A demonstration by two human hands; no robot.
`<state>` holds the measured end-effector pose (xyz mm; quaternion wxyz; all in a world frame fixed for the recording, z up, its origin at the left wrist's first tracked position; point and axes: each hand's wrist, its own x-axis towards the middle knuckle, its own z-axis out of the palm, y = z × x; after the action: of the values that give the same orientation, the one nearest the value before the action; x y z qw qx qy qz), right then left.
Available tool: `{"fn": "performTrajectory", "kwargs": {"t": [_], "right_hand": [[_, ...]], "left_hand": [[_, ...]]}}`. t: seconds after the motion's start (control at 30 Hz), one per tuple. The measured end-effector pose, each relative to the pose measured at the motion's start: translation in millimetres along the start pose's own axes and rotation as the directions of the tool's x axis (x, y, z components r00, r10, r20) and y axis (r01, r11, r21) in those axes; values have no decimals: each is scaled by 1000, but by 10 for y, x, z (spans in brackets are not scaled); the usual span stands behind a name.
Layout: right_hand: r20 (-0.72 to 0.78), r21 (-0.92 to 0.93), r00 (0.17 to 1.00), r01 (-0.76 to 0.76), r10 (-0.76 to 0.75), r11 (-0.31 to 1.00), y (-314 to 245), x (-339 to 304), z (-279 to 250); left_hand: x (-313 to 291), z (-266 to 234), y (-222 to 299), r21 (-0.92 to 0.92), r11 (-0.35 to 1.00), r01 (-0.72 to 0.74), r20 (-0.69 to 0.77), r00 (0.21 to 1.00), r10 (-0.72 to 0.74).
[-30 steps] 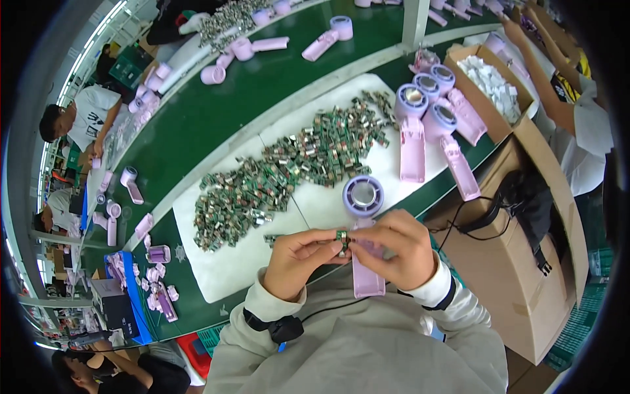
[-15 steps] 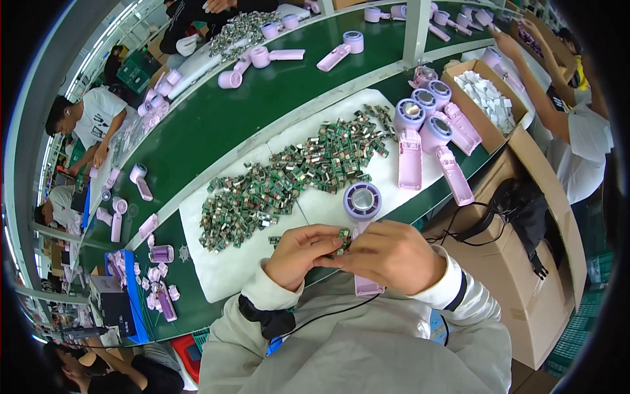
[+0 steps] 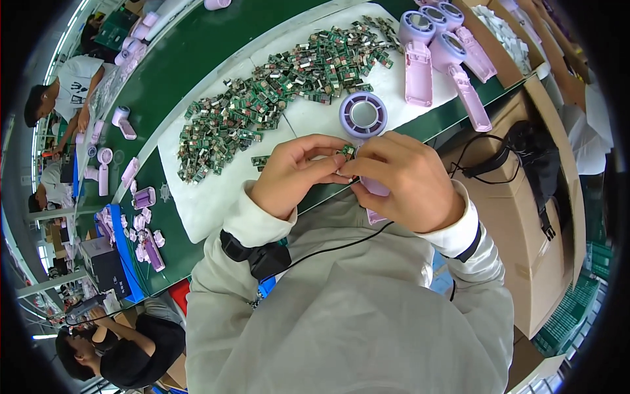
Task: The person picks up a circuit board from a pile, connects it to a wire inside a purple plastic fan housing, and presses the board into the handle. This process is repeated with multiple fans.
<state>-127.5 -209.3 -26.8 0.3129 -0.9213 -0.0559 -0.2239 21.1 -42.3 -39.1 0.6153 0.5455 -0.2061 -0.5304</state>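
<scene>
My left hand is closed, pinching a small green circuit board between thumb and fingertips. My right hand meets it from the other side, its fingers bent and closed at the board's edge; what lies between them is hidden. Under the right hand is a pink and lilac handheld fan body. Its round head shows beyond my fingers, and part of its handle comes out below them. A big heap of circuit boards covers the white foam sheet just past my hands.
Several fan bodies stand and lie at the right end of the foam. Beside them is a carton of white pieces. A large cardboard box with a black strap stands at my right. Co-workers sit along the left.
The view has tilted downward, so the bench and heap sit higher in the picture. Both hands stay together at the circuit board, with the right fingers slightly shifted.
</scene>
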Motion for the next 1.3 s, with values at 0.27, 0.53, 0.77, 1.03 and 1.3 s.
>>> {"fn": "performTrajectory", "kwargs": {"t": [0.27,0.53,0.77,1.03,1.3], "right_hand": [[-61,-39,998,5,-7,999,-88,-46,-44],[-350,72,893,-275,282,959,-186,-134,170],[-385,160,855,-309,347,938,-93,-39,234],[-328,-41,940,-113,94,993,-24,33,188],[-240,-24,971,17,-22,1000,90,11,76]], "left_hand": [[-62,6,-43,3,999,-33,-49,998,33],[-148,267,-333,86,935,-344,-257,899,355],[-79,343,-370,206,878,-432,-308,823,477],[-84,357,-354,381,818,-432,-279,789,547],[-129,367,-360,550,701,-455,-245,714,656]]}}
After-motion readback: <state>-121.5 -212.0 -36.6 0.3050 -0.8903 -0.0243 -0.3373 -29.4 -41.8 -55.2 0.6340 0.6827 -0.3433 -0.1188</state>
